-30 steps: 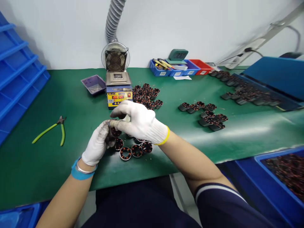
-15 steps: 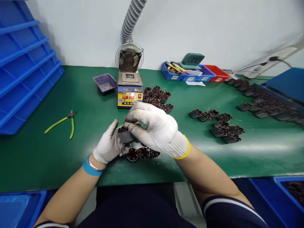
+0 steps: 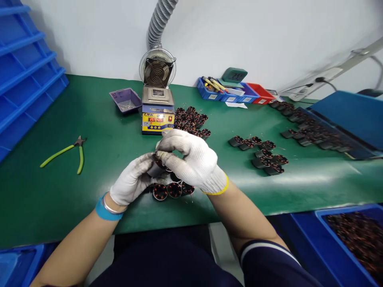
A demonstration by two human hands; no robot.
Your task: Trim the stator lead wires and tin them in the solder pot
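My left hand (image 3: 129,181), in a white glove, is wrapped round a dark, cylindrical motor stator (image 3: 154,170) and keeps it tilted above the table. My right hand (image 3: 193,161), gloved too, pinches at the stator's upper rim; any wire between those fingertips is too small to make out. Just below both hands, several more stators (image 3: 174,190) stand upright with copper windings showing, partly covered by my hands. Behind my right hand is a solder pot (image 3: 157,119) with a lit red display.
Green-handled cutters (image 3: 61,155) lie at left, near stacked blue bins (image 3: 26,75). A purple tray (image 3: 125,99) sits beside the pot. More stators stand behind (image 3: 191,119) and at right (image 3: 265,159). Small boxes (image 3: 227,93) line the wall. A blue bin (image 3: 353,239) is lower right.
The held stator has tipped further, and my left fingers have closed more around it. My right hand stays pinched at its top. The whole view has shifted slightly.
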